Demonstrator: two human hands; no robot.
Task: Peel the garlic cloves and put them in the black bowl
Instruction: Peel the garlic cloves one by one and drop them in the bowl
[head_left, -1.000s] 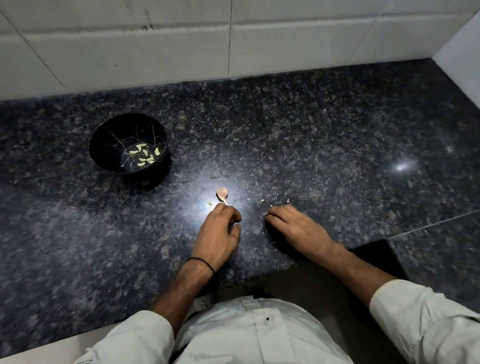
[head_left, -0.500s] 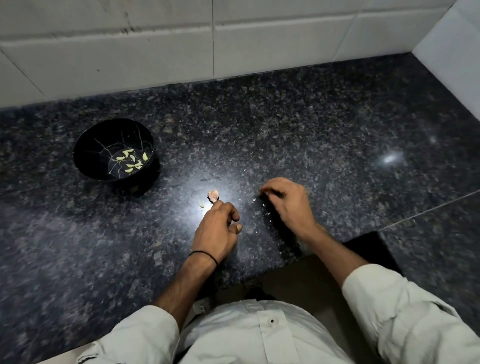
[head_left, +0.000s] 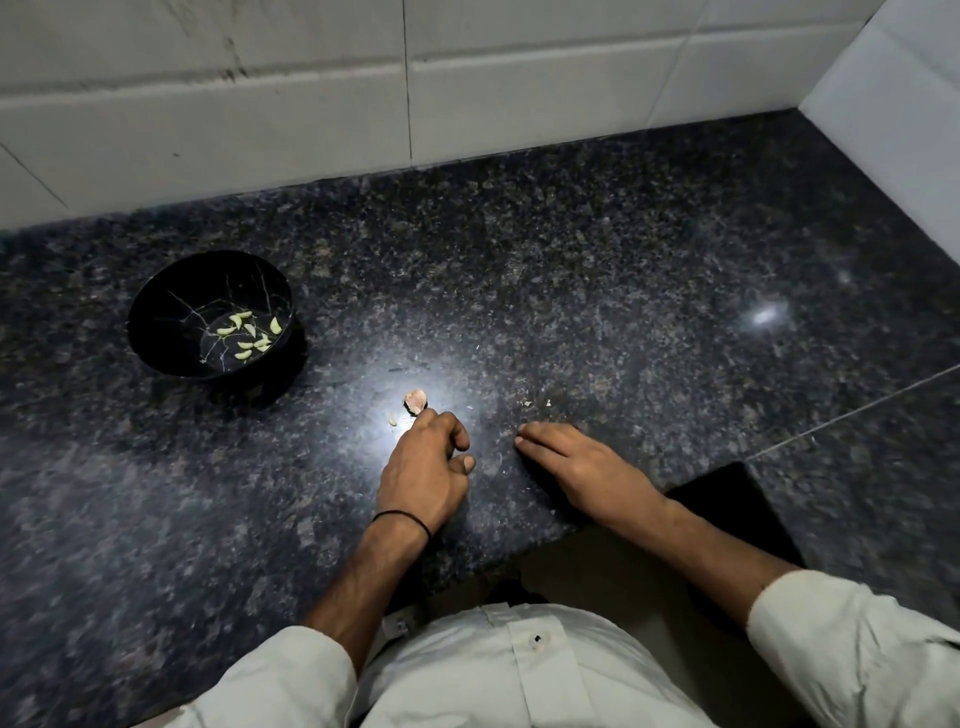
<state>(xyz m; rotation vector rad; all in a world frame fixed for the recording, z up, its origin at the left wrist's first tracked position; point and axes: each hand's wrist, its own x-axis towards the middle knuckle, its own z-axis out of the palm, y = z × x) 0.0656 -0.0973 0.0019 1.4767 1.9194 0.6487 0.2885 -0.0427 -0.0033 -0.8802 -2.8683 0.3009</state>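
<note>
The left hand (head_left: 423, 467) is curling its fingers against a pinkish unpeeled garlic clove (head_left: 415, 401); whether it is pinching it, I cannot tell. The right hand (head_left: 576, 462) is lying flat, fingers straight. Both are resting right of the round black bowl (head_left: 161, 312), which is holding pale peeled cloves (head_left: 243, 344).

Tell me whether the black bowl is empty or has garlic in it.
Not empty. The bowl stands upright, with several pale peeled cloves scattered on its bottom; it is far from full.
</note>
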